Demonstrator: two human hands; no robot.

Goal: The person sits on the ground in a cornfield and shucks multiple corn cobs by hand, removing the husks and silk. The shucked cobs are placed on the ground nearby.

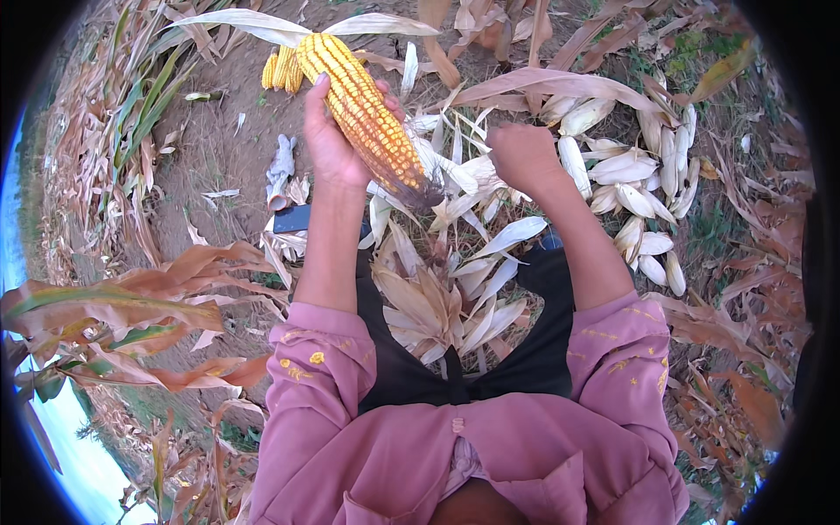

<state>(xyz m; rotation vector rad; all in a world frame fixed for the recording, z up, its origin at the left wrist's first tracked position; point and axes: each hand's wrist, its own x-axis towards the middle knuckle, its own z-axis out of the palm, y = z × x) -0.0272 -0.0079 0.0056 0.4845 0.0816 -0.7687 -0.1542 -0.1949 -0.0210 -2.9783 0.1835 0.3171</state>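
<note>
My left hand (335,141) grips a large ear of yellow corn (364,108), tilted with its silk-covered tip toward the lower right. Two pale husk leaves (246,25) spread sideways from its base at the top. Right of the ear, my right hand (525,154) is curled into a fist, knuckles up, apart from the corn. Pale husk strips (469,174) lie just below and left of that fist. My fingers hide whether any strip is inside it. More loose dry husks (426,289) cover the ground between my legs.
Several husked yellow cobs (283,71) lie beyond the left hand. Several ears still in husk (627,167) are heaped at the right. A grey glove (281,164) and a dark phone (292,219) rest near my left forearm. Dry corn stalks (111,308) flank both sides.
</note>
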